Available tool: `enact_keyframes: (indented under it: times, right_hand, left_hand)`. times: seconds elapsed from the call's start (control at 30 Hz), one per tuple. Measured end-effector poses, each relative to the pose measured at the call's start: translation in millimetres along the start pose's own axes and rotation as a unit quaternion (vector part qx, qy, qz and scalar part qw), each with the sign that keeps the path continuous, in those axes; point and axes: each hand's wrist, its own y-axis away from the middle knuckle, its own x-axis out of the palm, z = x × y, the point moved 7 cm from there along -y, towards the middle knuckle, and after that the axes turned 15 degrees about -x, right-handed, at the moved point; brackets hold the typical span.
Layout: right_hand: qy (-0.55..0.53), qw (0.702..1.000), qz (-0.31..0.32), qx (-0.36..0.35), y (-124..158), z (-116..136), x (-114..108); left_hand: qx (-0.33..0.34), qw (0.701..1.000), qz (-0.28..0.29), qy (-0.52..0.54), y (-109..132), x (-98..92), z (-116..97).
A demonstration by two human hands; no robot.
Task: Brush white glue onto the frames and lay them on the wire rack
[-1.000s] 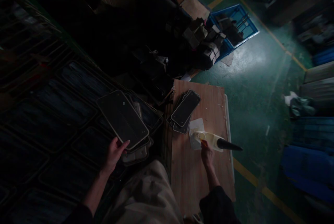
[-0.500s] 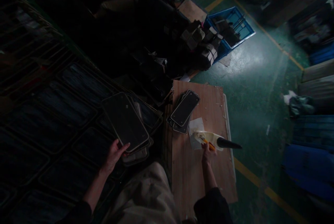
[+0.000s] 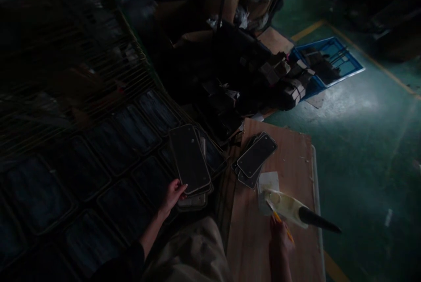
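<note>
My left hand (image 3: 174, 195) pinches the near corner of a dark rectangular panel (image 3: 190, 159) with rounded corners and a pale edge. That panel lies over a stack of similar pieces (image 3: 194, 201). My right hand (image 3: 279, 236) is closed around a thin yellow-handled tool (image 3: 279, 220), possibly a brush. Its tip is at the open end of a cream-coloured container (image 3: 286, 206) with a long black tapered end. The container rests partly on a pale sheet (image 3: 268, 181) on the wooden board (image 3: 250, 247). Beyond the sheet, dark panels (image 3: 258, 155) are stacked askew on the board.
Rows of dark rounded panels (image 3: 121, 207) cover the left side beside a wire rack (image 3: 141, 62). Dark clutter and bundled blocks (image 3: 294, 91) lie beyond the board, by a blue crate (image 3: 329, 60). Green floor (image 3: 368, 163) with yellow lines extends to the right.
The view has swung, shifting the scene right and down. My right hand has drawn back from the container with the yellow-handled tool. My left hand keeps its hold on the panel.
</note>
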Motion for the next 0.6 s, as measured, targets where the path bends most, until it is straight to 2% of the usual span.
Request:
enact_keyframes:
  times: [0.07,0.1,0.17,0.23,0.3,0.37,0.4,0.47,0.53,0.6]
  right_hand:
    - [0.005,1.0,0.019,0.005,9,17,22]
    - [0.008,0.999,0.05,0.006,14,28,42]
    - [0.013,0.986,0.163,-0.027,24,57,101]
    - [0.029,0.957,0.277,-0.08,38,89,168]
    - [0.038,0.909,0.386,-0.152,56,118,232]
    - [0.063,0.861,0.453,-0.222,72,140,280]
    - [0.068,0.846,0.469,-0.244,78,149,296]
    - [0.052,0.844,0.469,-0.256,83,163,316]
    - [0.015,0.867,0.444,-0.227,83,172,320]
    - [-0.021,0.896,0.408,-0.173,81,173,315]
  left_hand:
    - [-0.01,1.0,-0.008,0.02,-3,-2.7,6]
    - [-0.014,0.999,-0.012,0.031,-5,-3.4,9]
    - [-0.023,0.999,-0.015,0.047,-9,-2.9,14]
    - [-0.026,0.998,-0.02,0.05,-12,-1.9,19]
    - [-0.017,0.999,-0.036,0.036,-12,-3.3,21]
    - [0.013,0.997,-0.075,0.004,-8,-9.9,18]
    - [0.034,0.994,-0.104,-0.017,-5,-14.7,13]
    - [0.083,0.98,-0.173,-0.059,-1,-24.0,-3]
    - [0.136,0.961,-0.22,-0.095,-1,-25.5,-30]
    - [0.182,0.949,-0.226,-0.12,-8,-16.4,-66]
